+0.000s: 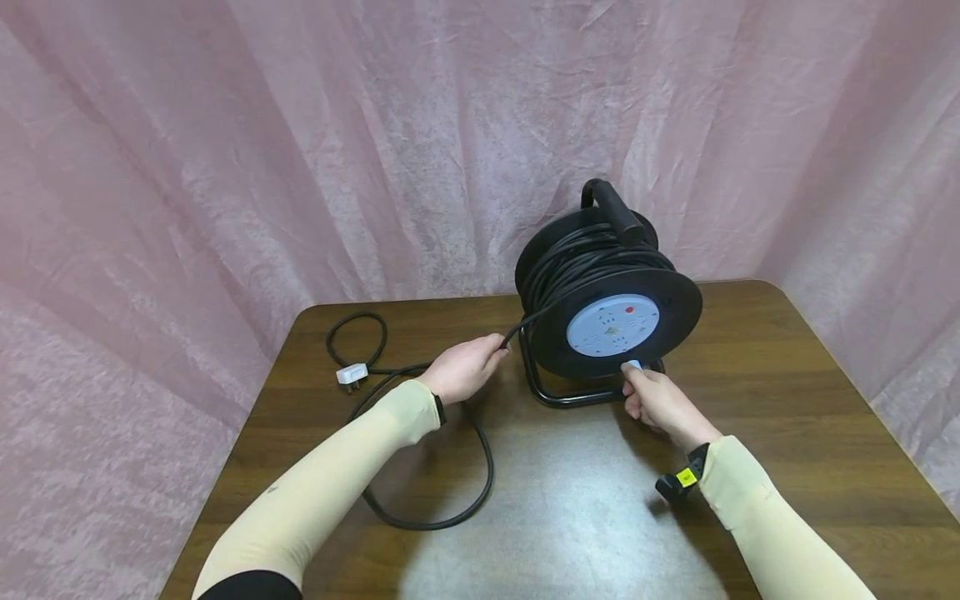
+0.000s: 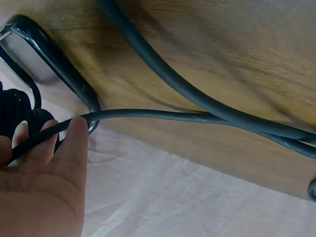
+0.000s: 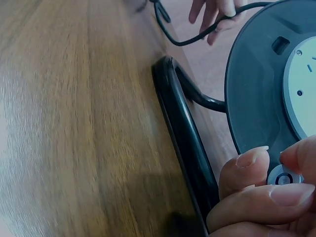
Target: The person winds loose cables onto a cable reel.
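With the left hand (image 1: 463, 371), held the cable (image 2: 148, 114) lightly between thumb and fingers near the centre of the head frame; with the right hand (image 1: 663, 406), right of centre, pinched the knob (image 3: 283, 179) at the reel's lower rim. Found the reel (image 1: 609, 283) upright on the worktop (image 1: 780, 383), up and to the right of the left hand, its axle seeming to point down the frame and slightly right. Traced the cable's short, straight run from the left hand up and rightward to the reel, judged roughly crosswise to that axle. Counted the right hand as nearer, touching at the knob, with the left just beside the rim. Followed slack loops leftward to the plug (image 1: 352, 374). Could not see the knob whole behind the fingers, nor the stand's (image 1: 573, 401) right end behind the right hand. Lost most of the left thumb past the left wrist view's left edge. Could not tell the cable's tension.
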A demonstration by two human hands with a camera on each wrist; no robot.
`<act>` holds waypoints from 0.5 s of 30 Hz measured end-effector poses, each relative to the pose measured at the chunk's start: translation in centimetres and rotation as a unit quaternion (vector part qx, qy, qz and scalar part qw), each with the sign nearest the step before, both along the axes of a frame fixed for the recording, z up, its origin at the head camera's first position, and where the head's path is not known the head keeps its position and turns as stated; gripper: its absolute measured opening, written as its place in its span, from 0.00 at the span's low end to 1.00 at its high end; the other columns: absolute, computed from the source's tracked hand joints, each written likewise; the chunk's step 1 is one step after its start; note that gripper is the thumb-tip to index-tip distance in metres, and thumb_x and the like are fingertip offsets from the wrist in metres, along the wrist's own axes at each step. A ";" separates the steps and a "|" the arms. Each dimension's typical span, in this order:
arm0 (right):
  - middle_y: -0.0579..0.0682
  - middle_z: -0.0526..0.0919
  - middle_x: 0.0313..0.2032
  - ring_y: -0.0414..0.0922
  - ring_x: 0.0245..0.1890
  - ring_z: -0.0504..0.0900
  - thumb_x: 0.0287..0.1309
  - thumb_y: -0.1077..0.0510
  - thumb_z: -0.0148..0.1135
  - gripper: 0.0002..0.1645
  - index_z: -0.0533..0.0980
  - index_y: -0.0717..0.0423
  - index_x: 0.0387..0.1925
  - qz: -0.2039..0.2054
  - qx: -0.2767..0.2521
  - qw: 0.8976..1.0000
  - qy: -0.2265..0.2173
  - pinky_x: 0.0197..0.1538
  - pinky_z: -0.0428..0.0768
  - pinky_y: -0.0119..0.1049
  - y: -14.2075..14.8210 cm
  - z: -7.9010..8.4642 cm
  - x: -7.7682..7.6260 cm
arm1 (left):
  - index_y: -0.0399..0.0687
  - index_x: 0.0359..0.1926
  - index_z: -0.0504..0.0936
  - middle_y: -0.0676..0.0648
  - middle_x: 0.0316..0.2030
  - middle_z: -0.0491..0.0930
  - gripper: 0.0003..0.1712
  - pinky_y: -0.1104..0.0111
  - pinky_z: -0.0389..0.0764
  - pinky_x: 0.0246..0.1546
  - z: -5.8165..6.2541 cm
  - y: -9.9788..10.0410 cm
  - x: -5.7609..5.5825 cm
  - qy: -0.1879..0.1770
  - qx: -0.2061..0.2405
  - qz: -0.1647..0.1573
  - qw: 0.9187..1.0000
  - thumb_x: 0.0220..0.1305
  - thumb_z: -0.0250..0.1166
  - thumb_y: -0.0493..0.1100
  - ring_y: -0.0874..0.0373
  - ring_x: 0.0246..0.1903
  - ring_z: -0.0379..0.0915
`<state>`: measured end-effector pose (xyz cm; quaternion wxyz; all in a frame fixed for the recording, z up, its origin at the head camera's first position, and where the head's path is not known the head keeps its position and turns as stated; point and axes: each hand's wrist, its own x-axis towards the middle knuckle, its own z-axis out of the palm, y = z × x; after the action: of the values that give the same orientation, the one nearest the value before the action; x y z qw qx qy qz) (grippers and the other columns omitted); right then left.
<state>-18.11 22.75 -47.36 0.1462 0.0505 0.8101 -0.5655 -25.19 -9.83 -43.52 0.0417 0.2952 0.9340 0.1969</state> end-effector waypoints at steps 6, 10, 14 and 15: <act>0.49 0.72 0.18 0.38 0.11 0.57 0.75 0.36 0.41 0.35 0.66 0.69 0.41 0.017 -0.017 1.000 -0.010 0.15 0.57 0.30 -0.5 -0.1 0.1 | 0.47 0.55 0.75 0.50 0.41 0.81 0.18 0.64 0.74 0.35 -0.5 0.0 0.1 -0.028 -0.006 0.006 1.000 0.81 0.44 0.51 0.57 0.31 0.71; 0.49 0.72 0.18 0.38 0.10 0.56 0.75 0.36 0.41 0.35 0.66 0.69 0.40 0.016 -0.031 0.999 -0.016 0.15 0.56 0.30 -0.9 -0.2 0.2 | 0.51 0.50 0.74 0.53 0.32 0.75 0.14 0.65 0.73 0.33 -0.4 0.3 0.2 -0.018 -0.004 0.004 1.000 0.81 0.45 0.51 0.58 0.29 0.69; 0.48 0.71 0.17 0.38 0.10 0.56 0.76 0.37 0.41 0.34 0.65 0.68 0.41 0.016 -0.047 0.998 -0.029 0.15 0.55 0.30 -1.4 -0.3 0.1 | 0.52 0.46 0.73 0.53 0.28 0.71 0.11 0.66 0.71 0.31 -0.4 0.6 0.3 -0.015 0.001 -0.003 1.000 0.80 0.46 0.50 0.58 0.27 0.68; 0.48 0.71 0.17 0.38 0.10 0.56 0.76 0.37 0.40 0.33 0.65 0.67 0.40 0.016 -0.051 0.998 -0.033 0.15 0.55 0.30 -1.5 -0.3 0.1 | 0.51 0.46 0.73 0.53 0.28 0.71 0.12 0.66 0.71 0.31 -0.4 0.7 0.3 -0.016 -0.001 -0.004 1.000 0.80 0.46 0.50 0.58 0.27 0.68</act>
<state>-18.00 21.22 -47.68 0.1840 0.0483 0.7760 -0.6014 -24.87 -9.14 -43.96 0.0572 0.2957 0.9323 0.2004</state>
